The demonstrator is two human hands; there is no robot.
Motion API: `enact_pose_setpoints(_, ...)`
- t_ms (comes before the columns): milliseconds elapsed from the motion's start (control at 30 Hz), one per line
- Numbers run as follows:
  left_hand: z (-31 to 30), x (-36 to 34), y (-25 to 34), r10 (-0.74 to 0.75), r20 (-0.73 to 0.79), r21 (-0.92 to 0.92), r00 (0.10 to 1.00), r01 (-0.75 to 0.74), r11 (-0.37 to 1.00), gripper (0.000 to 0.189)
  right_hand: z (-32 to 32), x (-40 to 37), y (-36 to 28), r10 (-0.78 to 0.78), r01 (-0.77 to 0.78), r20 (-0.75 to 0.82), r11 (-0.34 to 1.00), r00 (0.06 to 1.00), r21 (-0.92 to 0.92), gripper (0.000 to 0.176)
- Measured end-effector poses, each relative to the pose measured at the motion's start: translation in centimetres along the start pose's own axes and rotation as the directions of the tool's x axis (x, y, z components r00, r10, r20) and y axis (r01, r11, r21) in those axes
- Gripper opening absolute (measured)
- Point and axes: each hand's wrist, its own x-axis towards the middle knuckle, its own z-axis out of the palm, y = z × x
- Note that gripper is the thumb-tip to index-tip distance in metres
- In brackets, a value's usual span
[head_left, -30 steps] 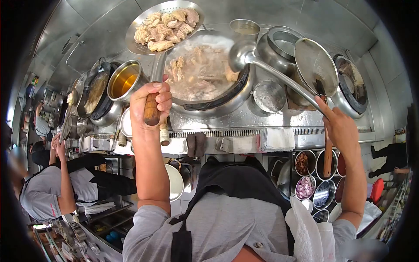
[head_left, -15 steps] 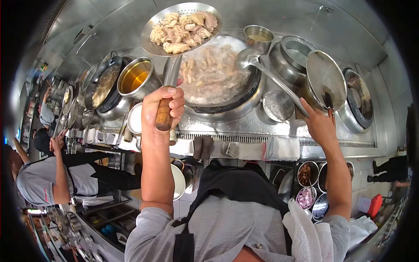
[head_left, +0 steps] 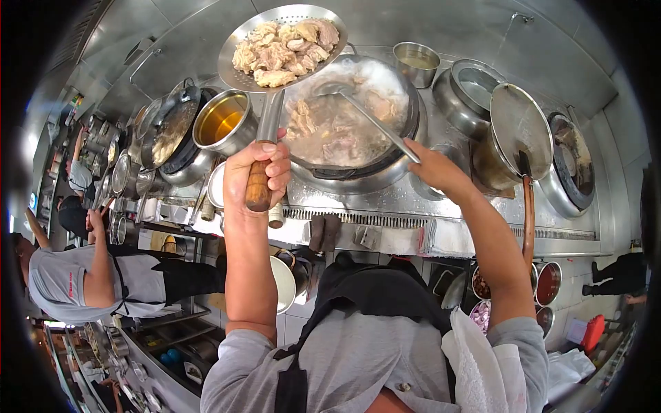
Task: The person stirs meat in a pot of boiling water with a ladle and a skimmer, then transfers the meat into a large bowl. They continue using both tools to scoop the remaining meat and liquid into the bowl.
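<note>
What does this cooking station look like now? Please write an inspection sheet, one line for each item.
Surface: steel stove top, with a wok of steaming broth and meat.
Job's things: perforated skimmer loaded with meat pieces, raised above the wok; ladle dipping into the broth.
Clutter: pot of amber liquid, steel cup, lid, small bowls.
Hands: left hand grips the skimmer's wooden handle; right hand holds the ladle handle.
Cables: nothing seen.
Surroundings: co-worker at left.
</note>
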Motion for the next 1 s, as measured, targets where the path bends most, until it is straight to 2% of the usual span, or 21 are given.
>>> enact_pose_setpoints(33, 0.0, -0.1, -0.1, 0.0, -0.004, -0.001, 1.0, 0.0, 1.0, 0.038, 0.8, -0.2, -0.1, -0.057, 0.06, -0.028, 0.992, 0.998, 0.115, 0.066)
enact_pose_setpoints(133, -0.5, 0.0, -0.1, -0.001, -0.009, -0.019, 1.0, 0.001, 1.0, 0.037, -0.3, -1.4, -1.7, 0.218, -0.282, 0.205, 0.887, 0.954, 0.367, 0.065)
enact_pose_setpoints(233, -0.8, -0.1, -0.2, 0.001, -0.015, -0.027, 1.0, -0.002, 1.0, 0.036, -1.3, -3.2, -0.5, 0.127, -0.137, 0.057, 0.955, 0.99, 0.264, 0.066)
enact_pose_setpoints(333, -1.0, -0.2, -0.1, 0.008, -0.026, -0.042, 1.0, -0.009, 0.999, 0.036, -1.5, -6.3, -0.5, 0.03, -0.047, -0.097, 0.984, 0.995, -0.171, 0.066)
enact_pose_setpoints(433, -1.5, -0.1, -0.1, 0.004, -0.038, -0.063, 0.999, -0.006, 0.998, 0.036, -2.1, -10.2, -1.8, 0.041, -0.053, -0.091, 0.991, 0.995, -0.123, 0.065)
enact_pose_setpoints(533, -2.0, 0.4, 0.1, 0.002, -0.034, -0.072, 0.999, -0.004, 0.997, 0.034, -2.7, -13.8, -1.7, 0.034, -0.039, 0.061, 0.995, 0.998, 0.089, 0.064)
enact_pose_setpoints(633, -2.3, 0.4, 0.1, 0.002, -0.045, -0.082, 0.999, -0.006, 0.997, 0.032, -2.5, -15.2, -0.8, 0.205, -0.288, 0.279, 0.909, 0.938, 0.301, 0.062)
enact_pose_setpoints(733, -2.6, 0.3, -0.2, -0.012, -0.031, -0.101, 0.999, 0.009, 0.995, 0.032, -2.0, -15.9, -2.2, 0.22, -0.293, 0.214, 0.862, 0.952, 0.415, 0.063)
enact_pose_setpoints(767, -2.7, 0.2, -0.2, -0.017, -0.041, -0.096, 0.999, 0.013, 0.995, 0.032, -1.3, -15.9, -1.7, 0.229, -0.297, 0.189, 0.775, 0.955, 0.557, 0.065)
enact_pose_setpoints(867, -2.8, 0.0, -0.7, 0.008, -0.067, -0.073, 0.998, -0.013, 0.997, 0.032, -0.3, -16.3, -3.2, 0.337, -0.275, 0.079, 0.587, 0.938, 0.762, 0.067)
enact_pose_setpoints(900, -2.8, -0.1, -1.0, 0.011, -0.068, -0.071, 0.998, -0.016, 0.997, 0.032, 0.7, -16.1, -3.8, 0.329, -0.206, 0.008, 0.572, 0.944, 0.794, 0.066)
enact_pose_setpoints(1000, -2.6, -0.3, -1.7, -0.016, -0.085, -0.076, 0.996, 0.01, 0.997, 0.033, 2.6, -14.7, -6.8, 0.309, -0.124, -0.076, 0.581, 0.948, 0.805, 0.066)
